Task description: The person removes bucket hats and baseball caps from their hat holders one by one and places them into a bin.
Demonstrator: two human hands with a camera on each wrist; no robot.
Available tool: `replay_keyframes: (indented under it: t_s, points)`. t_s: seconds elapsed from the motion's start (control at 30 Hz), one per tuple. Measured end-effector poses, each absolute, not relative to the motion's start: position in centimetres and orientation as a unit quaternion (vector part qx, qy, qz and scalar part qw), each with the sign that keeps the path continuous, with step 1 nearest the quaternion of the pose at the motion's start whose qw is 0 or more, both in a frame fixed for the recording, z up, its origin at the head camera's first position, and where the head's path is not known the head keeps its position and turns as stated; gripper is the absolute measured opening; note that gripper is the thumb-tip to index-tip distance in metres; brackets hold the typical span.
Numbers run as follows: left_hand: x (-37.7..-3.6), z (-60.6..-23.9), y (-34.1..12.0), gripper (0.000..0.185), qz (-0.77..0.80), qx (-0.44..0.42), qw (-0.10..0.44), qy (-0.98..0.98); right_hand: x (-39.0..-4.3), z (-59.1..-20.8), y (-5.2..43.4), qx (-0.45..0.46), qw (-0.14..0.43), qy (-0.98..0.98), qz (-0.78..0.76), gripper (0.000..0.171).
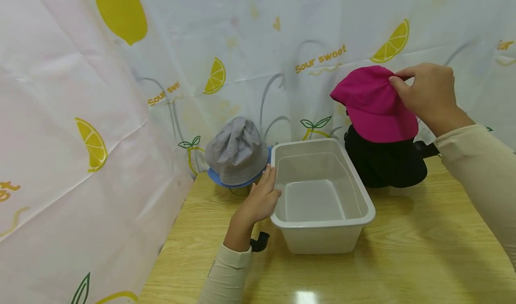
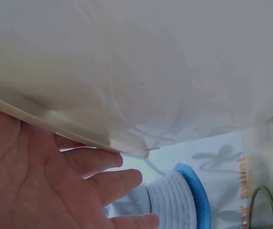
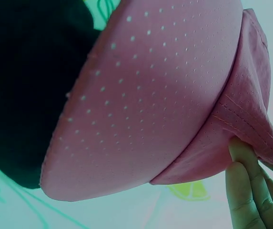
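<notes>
From my distant seat I begin at the left, where a white cloth (image 1: 60,71) with printed lemons hangs; the same kind of print covers the back, with the words "Sour sweet". Next, at the far left part of the wooden table (image 1: 403,268), I see a grey bucket hat (image 1: 234,152) on top of a blue hat (image 1: 217,180), of which mostly the brim is visible. Below them there is a thin metal loop (image 2: 262,188), also seen in the left wrist view.

Just beside these hats is the left hand (image 1: 260,200), coming out of a beige sleeve (image 1: 230,268). It touches the left rim of a pale plastic bin (image 1: 322,241); its fingers are extended along the rim and are not clenched. The bin stands upright on the table, near the middle, and I can look down to its bare floor.

To the right of the bin, a black cap (image 1: 383,169) is at the back of the table. Over it is the pink cap (image 1: 375,98), its crown pinched between the thumb and fingers of the right hand (image 1: 431,91). The right wrist view confirms this grasp, with the cloth folded at the fingertips. Whether the pink cap touches the black one, I cannot tell.
</notes>
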State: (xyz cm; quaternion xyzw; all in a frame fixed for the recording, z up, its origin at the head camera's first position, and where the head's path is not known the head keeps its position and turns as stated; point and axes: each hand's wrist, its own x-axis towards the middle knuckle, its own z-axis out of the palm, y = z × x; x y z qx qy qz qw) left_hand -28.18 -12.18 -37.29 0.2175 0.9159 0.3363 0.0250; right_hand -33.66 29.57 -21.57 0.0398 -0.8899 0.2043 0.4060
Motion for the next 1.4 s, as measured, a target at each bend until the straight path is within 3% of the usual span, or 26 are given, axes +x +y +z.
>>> replay_keyframes:
  t_s: [0.27, 0.67, 1.07, 1.4]
  points:
    - [-28.2, -37.2, -12.1, 0.072, 0.331, 0.219, 0.025, 0.918, -32.9, -21.4, 28.5, 0.05, 0.417, -0.878, 0.231, 0.037]
    - [-28.4, -37.3, -12.1, 0.073, 0.33, 0.219, 0.025, 0.918, -31.7, -20.9, 26.9, 0.036, 0.385, -0.879, 0.279, 0.04]
    - [-28.4, -37.2, -12.0, 0.072, 0.315, 0.209, 0.022, 0.926, -30.8, -21.1, 25.4, 0.058, 0.404, -0.864, 0.296, 0.033]
    - [-28.3, -37.2, -12.1, 0.072, 0.313, 0.206, 0.024, 0.927, -30.5, -22.0, 24.0, 0.074, 0.382, -0.865, 0.316, 0.032]
